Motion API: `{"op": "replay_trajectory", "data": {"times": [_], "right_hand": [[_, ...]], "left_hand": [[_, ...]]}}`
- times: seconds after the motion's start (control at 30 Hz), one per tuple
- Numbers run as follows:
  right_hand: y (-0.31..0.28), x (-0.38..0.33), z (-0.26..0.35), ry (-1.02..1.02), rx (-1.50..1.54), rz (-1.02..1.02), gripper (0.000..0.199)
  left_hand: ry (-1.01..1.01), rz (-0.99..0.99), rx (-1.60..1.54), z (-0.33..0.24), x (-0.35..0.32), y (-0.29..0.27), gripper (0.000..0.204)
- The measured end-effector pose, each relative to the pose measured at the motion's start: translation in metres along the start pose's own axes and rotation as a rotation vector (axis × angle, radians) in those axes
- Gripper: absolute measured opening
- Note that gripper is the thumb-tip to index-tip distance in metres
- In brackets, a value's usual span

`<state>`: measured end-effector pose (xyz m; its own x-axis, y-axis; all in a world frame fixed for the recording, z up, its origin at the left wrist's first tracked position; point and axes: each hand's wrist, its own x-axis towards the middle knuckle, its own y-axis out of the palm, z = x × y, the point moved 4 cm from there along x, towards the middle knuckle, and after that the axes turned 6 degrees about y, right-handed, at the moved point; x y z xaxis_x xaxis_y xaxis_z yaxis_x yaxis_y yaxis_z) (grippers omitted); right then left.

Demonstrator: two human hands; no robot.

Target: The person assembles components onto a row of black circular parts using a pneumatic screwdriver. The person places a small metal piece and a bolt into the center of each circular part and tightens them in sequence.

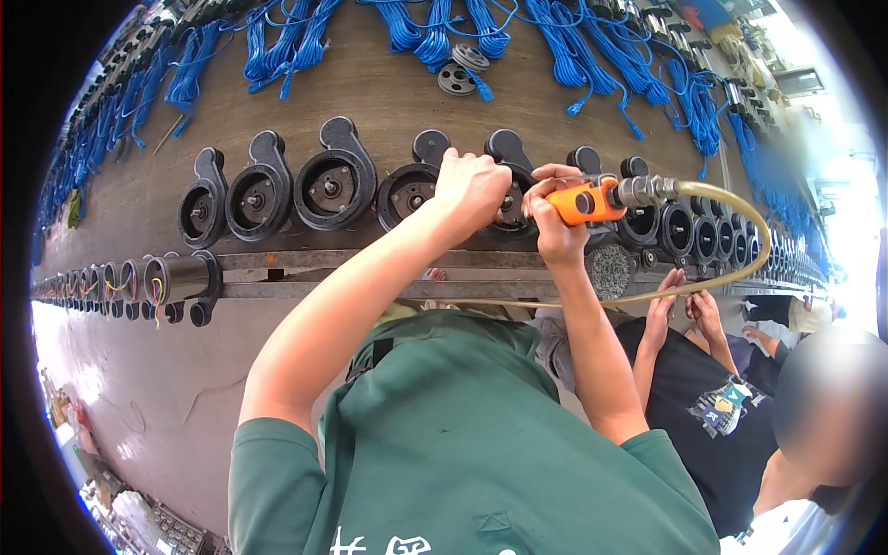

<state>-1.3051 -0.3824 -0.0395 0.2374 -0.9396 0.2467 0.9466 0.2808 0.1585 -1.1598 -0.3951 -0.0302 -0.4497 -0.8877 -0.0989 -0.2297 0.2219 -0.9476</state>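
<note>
My right hand [559, 222] is wrapped around an orange air tool [585, 203], which lies roughly level with its metal hose fitting [645, 191] to the right. The tool's front end is hidden by my fingers. My left hand [474, 190] is curled over the gap between two round black housings, close to the tool; what its fingers pinch is out of sight. Partly behind my left hand stands one black housing [401, 196] with a shaft in its middle. Another housing [505, 146] shows its rounded top arm between my hands.
More black housings [331, 188] line the bench edge on both sides. A yellowish air hose [764, 231] loops down at the right. Blue cable bundles [435, 42] and grey pulleys [457, 78] lie at the back. Another person's hands [659, 310] work close on the right.
</note>
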Motion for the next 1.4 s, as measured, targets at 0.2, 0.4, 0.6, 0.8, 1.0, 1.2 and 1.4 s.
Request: {"op": "replay_trajectory", "data": {"times": [0.2, 0.4, 0.6, 0.8, 1.0, 1.2, 1.4], "right_hand": [[-0.005, -0.003, -0.001, -0.014, 0.094, 0.004, 0.02], [-0.001, 0.001, -0.001, -0.012, 0.093, 0.011, 0.022], [0.002, 0.016, 0.01, 0.052, -0.032, -0.018, 0.021], [-0.003, 0.06, 0.01, -0.054, 0.024, -0.152, 0.022], [-0.001, 0.075, -0.006, -0.046, 0.043, -0.149, 0.025], [0.003, 0.077, -0.008, -0.029, 0.039, -0.081, 0.024], [0.001, 0.075, -0.013, 0.02, 0.103, -0.04, 0.021]], "left_hand": [[0.072, -0.318, -0.111, 0.014, -0.036, -0.005, 0.102], [0.085, -0.325, -0.011, 0.018, -0.04, 0.012, 0.11], [0.095, -0.372, -0.018, 0.023, -0.04, 0.013, 0.104], [0.086, -0.375, -0.035, 0.026, -0.038, 0.008, 0.102], [0.087, -0.387, -0.048, 0.028, -0.038, 0.006, 0.099], [0.089, -0.396, -0.084, 0.029, -0.04, 0.005, 0.098], [0.093, -0.406, -0.072, 0.026, -0.039, 0.0, 0.1]]}}
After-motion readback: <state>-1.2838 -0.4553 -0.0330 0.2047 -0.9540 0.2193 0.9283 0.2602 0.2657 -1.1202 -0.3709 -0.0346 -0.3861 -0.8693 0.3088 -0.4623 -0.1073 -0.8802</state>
